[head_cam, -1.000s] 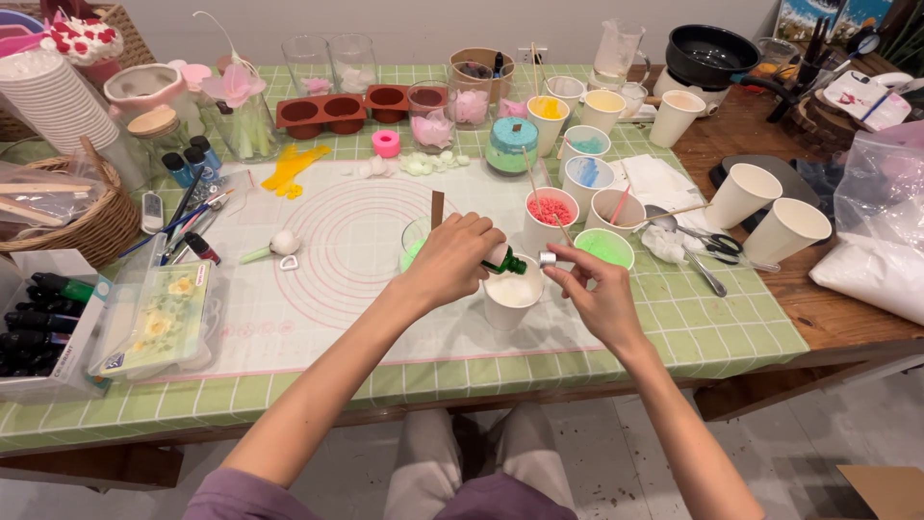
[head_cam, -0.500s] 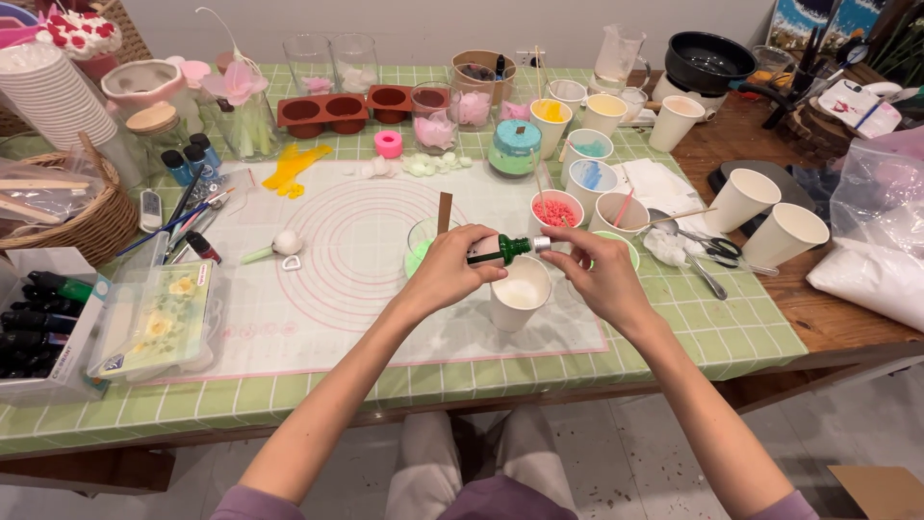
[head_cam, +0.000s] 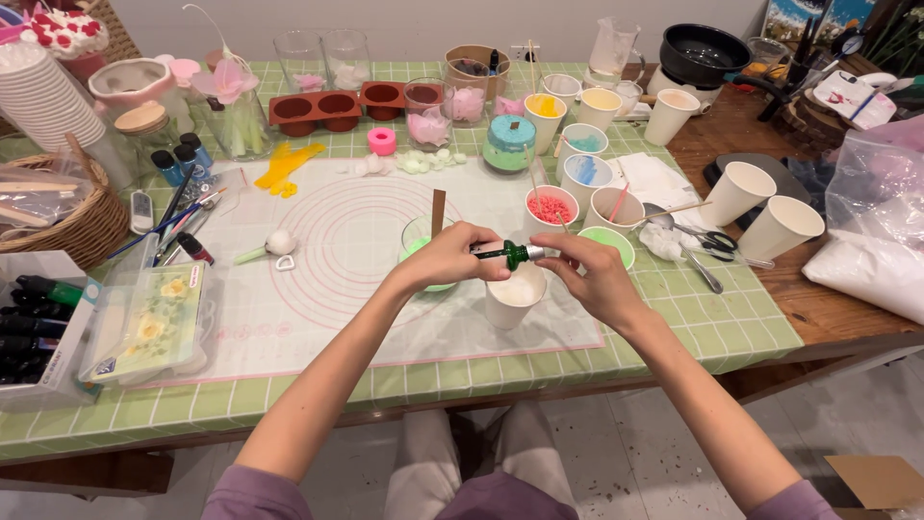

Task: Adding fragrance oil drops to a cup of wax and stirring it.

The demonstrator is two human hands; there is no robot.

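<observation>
Far left of the surface (head_cam: 318,390), covered in green checked cloth: a box of dark bottles (head_cam: 34,323) at the edge, a clear plastic case with flower shapes (head_cam: 149,323) just beside it, and a wicker basket (head_cam: 58,217) behind. A stack of white paper cups (head_cam: 43,101) stands at the back left corner.

Centre left: a white silicone mat with concentric rings (head_cam: 356,241) lies flat. On it rest a small white ball-ended tool (head_cam: 274,246) and yellow pieces (head_cam: 284,166). Behind the mat sits a brown silicone mould with round cavities (head_cam: 332,108).

Centre: the left hand (head_cam: 452,258) is closed round the dark end of a small green dropper bottle (head_cam: 515,254), held level above the mat. The right hand (head_cam: 597,274) pinches the bottle's other end with its fingertips (head_cam: 563,252), the remaining fingers loosely curled. The bottle is clear of the surface, directly over a white paper cup holding pale contents (head_cam: 515,294). Behind the left hand stands a cup of green material (head_cam: 419,241) with a brown stick (head_cam: 438,212) upright in it.

Centre right: cups of red granules (head_cam: 551,207) and green material (head_cam: 608,241) stand near the right hand. A teal lidded pot (head_cam: 510,143) sits further back.

Right: scissors (head_cam: 707,241) lie on the cloth; two empty white cups (head_cam: 760,207) stand on bare wood. A black pot (head_cam: 703,53) is at the rear, a bag of white material (head_cam: 871,265) at the far right edge.
</observation>
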